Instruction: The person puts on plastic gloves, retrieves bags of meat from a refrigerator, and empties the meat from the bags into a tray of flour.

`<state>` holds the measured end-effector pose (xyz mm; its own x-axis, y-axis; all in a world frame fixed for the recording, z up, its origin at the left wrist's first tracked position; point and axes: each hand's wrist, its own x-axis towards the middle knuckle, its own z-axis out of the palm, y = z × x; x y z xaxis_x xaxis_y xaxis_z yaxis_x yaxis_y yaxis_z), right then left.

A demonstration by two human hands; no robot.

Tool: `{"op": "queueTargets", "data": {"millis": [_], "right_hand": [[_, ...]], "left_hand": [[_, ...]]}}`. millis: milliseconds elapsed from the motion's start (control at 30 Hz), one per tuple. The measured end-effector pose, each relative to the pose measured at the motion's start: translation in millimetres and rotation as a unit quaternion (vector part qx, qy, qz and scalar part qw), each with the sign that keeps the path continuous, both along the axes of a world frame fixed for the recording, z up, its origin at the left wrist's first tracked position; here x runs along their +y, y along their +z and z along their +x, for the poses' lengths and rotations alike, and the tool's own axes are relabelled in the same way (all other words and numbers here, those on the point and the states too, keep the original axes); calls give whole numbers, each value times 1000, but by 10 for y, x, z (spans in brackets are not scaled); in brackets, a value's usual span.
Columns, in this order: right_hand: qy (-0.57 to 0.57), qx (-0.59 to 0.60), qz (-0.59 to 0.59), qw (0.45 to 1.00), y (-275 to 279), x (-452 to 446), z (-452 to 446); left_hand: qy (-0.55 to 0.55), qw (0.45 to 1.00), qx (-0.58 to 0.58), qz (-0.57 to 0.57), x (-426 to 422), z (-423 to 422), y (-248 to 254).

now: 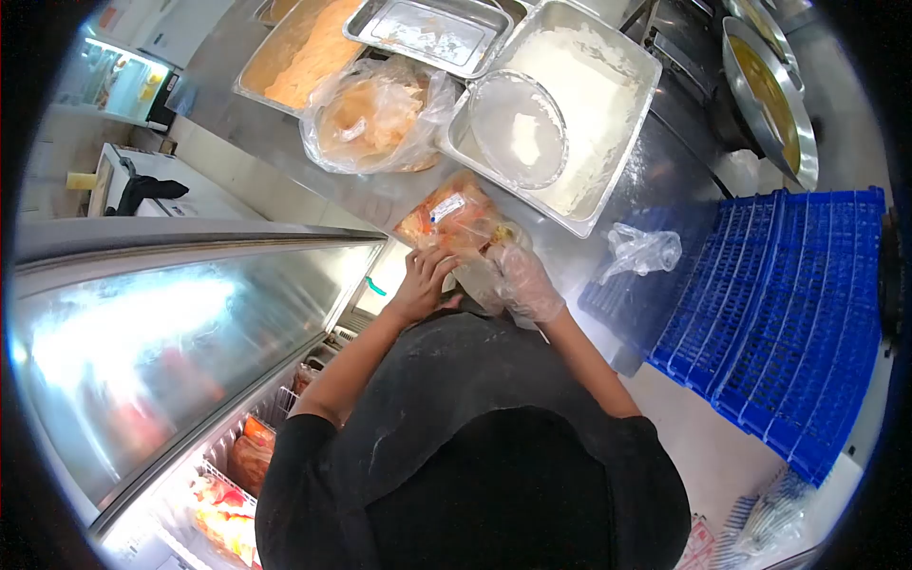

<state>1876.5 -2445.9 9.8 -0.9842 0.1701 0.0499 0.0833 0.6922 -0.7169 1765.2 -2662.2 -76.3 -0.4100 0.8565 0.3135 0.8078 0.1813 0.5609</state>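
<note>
A clear plastic bag (454,211) of orange-coloured food with a white label leans at the table edge, close to my body. My left hand (425,283), bare, has its fingers bent over the bag's near left side. On the bag's right side, my right hand (524,282) wears a clear plastic glove and is closed on the plastic. Just beyond lies a larger open plastic bag (375,119) with pale orange contents. A metal tray of white flour (597,104) stands to the right of it, with a round sieve (518,128) resting inside.
A metal tray of orange food (318,52) and a shallow metal tray (427,28) are at the back. Right are blue plastic baskets (760,304), a crumpled plastic bag (644,249) and a wok of oil (765,90). A glass-lidded freezer (180,332) with bagged food stands left.
</note>
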Motion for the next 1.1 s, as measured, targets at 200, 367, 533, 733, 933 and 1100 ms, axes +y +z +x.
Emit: {"op": "queueTargets", "data": {"millis": [200, 367, 533, 733, 933, 1100], "right_hand": [[41, 20, -15, 999, -293, -160, -359], [21, 82, -1, 996, 237, 127, -448], [-52, 1, 54, 997, 29, 263, 244], [-128, -25, -12, 991, -584, 113, -163], [201, -113, -29, 973, -726, 271, -901], [192, -70, -46, 978, -1139, 197, -1250]], "left_hand": [[66, 998, 9, -6, 237, 25, -106], [133, 991, -14, -24, 227, -127, -205], [280, 948, -144, 35, 327, -220, -206], [486, 848, -211, 18, 501, -264, -267], [499, 769, -381, 121, 493, -561, -761], [498, 696, -485, 178, 585, -653, -900]]}}
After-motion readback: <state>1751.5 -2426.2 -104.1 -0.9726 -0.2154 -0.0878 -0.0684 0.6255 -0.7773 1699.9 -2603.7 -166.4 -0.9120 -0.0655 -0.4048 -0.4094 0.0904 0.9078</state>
